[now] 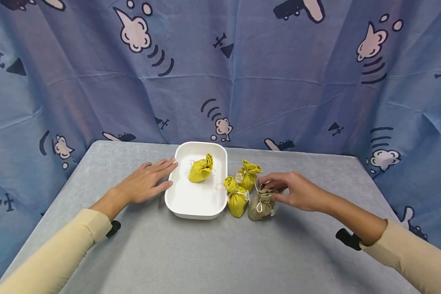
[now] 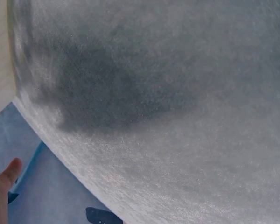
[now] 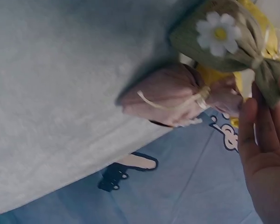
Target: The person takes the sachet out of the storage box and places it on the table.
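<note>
My right hand [image 1: 301, 192] pinches the gathered neck of an olive-brown drawstring pouch [image 1: 261, 207] between thumb and fingers. The right wrist view shows a white daisy [image 3: 218, 33] on that pouch, and a pink pouch [image 3: 163, 95] lying beside it. In the head view the right hand hides the pink one. My left hand [image 1: 143, 182] lies with fingers extended, fingertips at the left rim of a white tray [image 1: 196, 206]. One yellow pouch [image 1: 199, 171] rests inside the tray. Two more, a nearer yellow pouch [image 1: 237, 202] and a farther yellow pouch [image 1: 248, 179], stand between tray and olive-brown pouch.
A grey cloth-covered table [image 1: 206, 253] carries everything. Behind it and along the sides hangs a blue patterned curtain [image 1: 191, 94]. The tray's raised wall stands between the left hand and the pouches on the right.
</note>
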A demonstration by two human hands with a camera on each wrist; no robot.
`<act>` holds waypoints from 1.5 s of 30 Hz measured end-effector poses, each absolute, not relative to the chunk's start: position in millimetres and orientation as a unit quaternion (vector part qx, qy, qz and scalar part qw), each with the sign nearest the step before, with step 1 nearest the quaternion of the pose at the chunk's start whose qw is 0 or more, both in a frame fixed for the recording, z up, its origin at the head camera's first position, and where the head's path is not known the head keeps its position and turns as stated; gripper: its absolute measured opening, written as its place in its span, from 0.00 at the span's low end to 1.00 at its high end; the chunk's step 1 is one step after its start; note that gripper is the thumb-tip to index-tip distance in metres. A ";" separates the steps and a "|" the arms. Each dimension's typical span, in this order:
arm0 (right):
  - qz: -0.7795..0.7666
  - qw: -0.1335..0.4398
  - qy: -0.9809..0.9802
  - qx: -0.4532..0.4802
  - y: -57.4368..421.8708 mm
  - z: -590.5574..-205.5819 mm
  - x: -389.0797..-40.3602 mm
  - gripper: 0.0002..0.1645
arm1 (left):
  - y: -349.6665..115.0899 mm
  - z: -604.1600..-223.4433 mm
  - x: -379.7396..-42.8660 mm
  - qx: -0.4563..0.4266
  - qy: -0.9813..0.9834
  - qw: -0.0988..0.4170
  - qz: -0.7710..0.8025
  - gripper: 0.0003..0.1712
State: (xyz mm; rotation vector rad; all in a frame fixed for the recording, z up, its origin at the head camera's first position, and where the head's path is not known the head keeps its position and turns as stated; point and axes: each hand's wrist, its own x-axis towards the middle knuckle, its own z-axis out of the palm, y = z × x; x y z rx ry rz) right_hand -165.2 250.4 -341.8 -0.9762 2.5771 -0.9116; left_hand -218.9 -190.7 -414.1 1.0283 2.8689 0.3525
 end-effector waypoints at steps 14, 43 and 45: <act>-0.335 0.072 0.892 -0.295 214.9 -315.4 -179.6 0.35 | -192.2 -413.6 -218.4 0.338 0.934 0.034 0.112 0.37; -0.365 0.115 0.884 -0.267 129.1 -320.4 -206.7 0.49 | -191.3 -415.3 -219.7 0.341 0.932 0.029 0.120 0.38; -0.361 0.122 0.886 -0.263 126.1 -322.3 -208.4 0.49 | -191.3 -415.2 -219.7 0.341 0.932 0.029 0.120 0.38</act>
